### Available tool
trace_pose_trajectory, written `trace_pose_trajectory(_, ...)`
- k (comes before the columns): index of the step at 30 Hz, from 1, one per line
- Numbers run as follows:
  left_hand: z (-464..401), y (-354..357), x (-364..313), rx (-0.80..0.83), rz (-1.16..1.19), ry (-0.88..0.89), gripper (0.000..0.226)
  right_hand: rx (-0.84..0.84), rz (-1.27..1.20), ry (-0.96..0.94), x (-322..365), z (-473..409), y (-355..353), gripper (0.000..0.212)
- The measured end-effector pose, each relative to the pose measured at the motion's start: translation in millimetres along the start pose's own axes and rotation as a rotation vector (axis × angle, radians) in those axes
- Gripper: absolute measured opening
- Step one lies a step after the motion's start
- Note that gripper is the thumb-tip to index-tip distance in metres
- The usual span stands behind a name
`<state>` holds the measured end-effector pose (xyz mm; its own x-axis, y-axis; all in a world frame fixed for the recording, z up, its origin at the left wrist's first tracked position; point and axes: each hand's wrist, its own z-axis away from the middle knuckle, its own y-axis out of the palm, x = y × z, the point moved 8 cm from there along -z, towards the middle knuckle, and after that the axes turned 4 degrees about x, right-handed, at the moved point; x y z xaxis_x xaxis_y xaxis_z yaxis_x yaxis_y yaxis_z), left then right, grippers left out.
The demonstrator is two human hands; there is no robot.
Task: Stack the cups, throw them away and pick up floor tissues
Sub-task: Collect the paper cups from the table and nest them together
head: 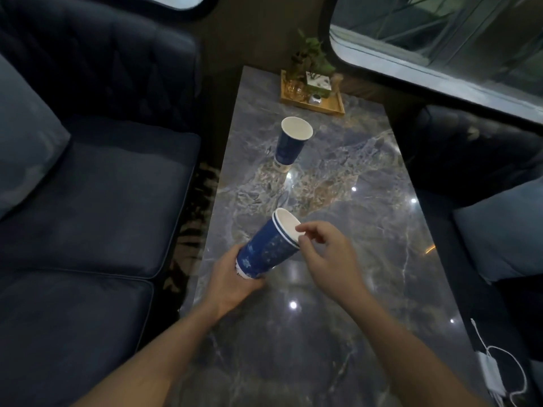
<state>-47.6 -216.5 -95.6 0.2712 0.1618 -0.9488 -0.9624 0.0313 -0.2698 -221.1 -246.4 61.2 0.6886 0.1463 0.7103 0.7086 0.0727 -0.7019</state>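
Two blue paper cups are nested into a stack (269, 248), tilted with the white rims pointing up and away from me. My left hand (232, 282) grips the stack around its base. My right hand (326, 254) is at the rims, thumb and forefinger touching the edge of the inner cup. A third blue cup (292, 142) with a white inside stands alone farther back on the grey marble table (338, 289). No floor tissues are in view.
A wooden tray (314, 102) with a small plant and glassware sits at the table's far end. Dark blue sofas flank the table on the left (97, 201) and right (482, 160). A white charger with cable (492, 374) lies at the near right.
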Motion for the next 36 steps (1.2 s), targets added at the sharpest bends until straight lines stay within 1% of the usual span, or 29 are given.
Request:
trace_pose_trajectory(5, -33.0, -7.9, 10.6, -0.044, 0.053, -0.003, 0.056, 0.024, 0.099, -0.090, 5.0, -49.5, 10.8, 0.011)
trace_pose_trajectory(9, -50.7, -10.6, 25.4, -0.055, 0.050, -0.021, 0.060, 0.065, 0.202, -0.110, 0.2, -92.6, 22.3, 0.012)
trace_pose_trajectory(13, -60.9, -14.0, 34.3, -0.072, 0.082, -0.028, 0.058, 0.084, 0.283, -0.132, -7.0, -137.8, 27.0, 0.019)
trace_pose_trajectory(16, -62.9, -11.9, 46.1, -0.088, 0.146, -0.046, 0.059, 0.144, 0.453, -0.153, -13.7, -167.5, 34.5, 0.030)
trace_pose_trajectory(19, -64.0, -14.3, 57.2, -0.121, 0.175, -0.081, 0.058, 0.203, 0.619, -0.190, -15.0, -198.4, 42.4, 0.033)
trace_pose_trajectory(21, -67.8, -14.8, 61.9, -0.099, 0.182, -0.097, 0.056, 0.200, 0.672, -0.190, -15.6, -217.2, 45.7, 0.033)
trace_pose_trajectory(25, -72.1, -17.7, 67.7, -0.090, 0.170, -0.110, 0.054, 0.116, 0.729, -0.182, -19.7, -249.8, 48.4, 0.036)
trace_pose_trajectory(28, -72.4, -16.7, 68.8, -0.072, 0.163, -0.107, 0.050, 0.143, 0.761, -0.107, -34.6, -269.2, 51.7, 0.029)
trace_pose_trajectory(30, -74.0, -17.2, 70.0, -0.065, 0.157, -0.106, 0.048, 0.196, 0.716, -0.047, -48.5, -274.8, 59.4, 0.008)
trace_pose_trajectory(31, -74.3, -17.9, 70.5, -0.068, 0.147, -0.107, 0.048, 0.213, 0.691, -0.007, -56.5, -275.2, 62.5, 0.004)
trace_pose_trajectory(32, -74.2, -18.2, 70.2, -0.071, 0.140, -0.109, 0.048, 0.212, 0.686, 0.008, -64.8, -276.1, 65.8, 0.009)
trace_pose_trajectory(34, -73.5, -18.1, 68.1, -0.079, 0.142, -0.110, 0.049, 0.159, 0.721, 0.004, -72.7, -275.6, 67.4, 0.004)
trace_pose_trajectory(36, -73.3, -18.6, 65.9, -0.085, 0.141, -0.109, 0.047, 0.116, 0.734, -0.007, -75.2, -275.0, 68.6, 0.011)
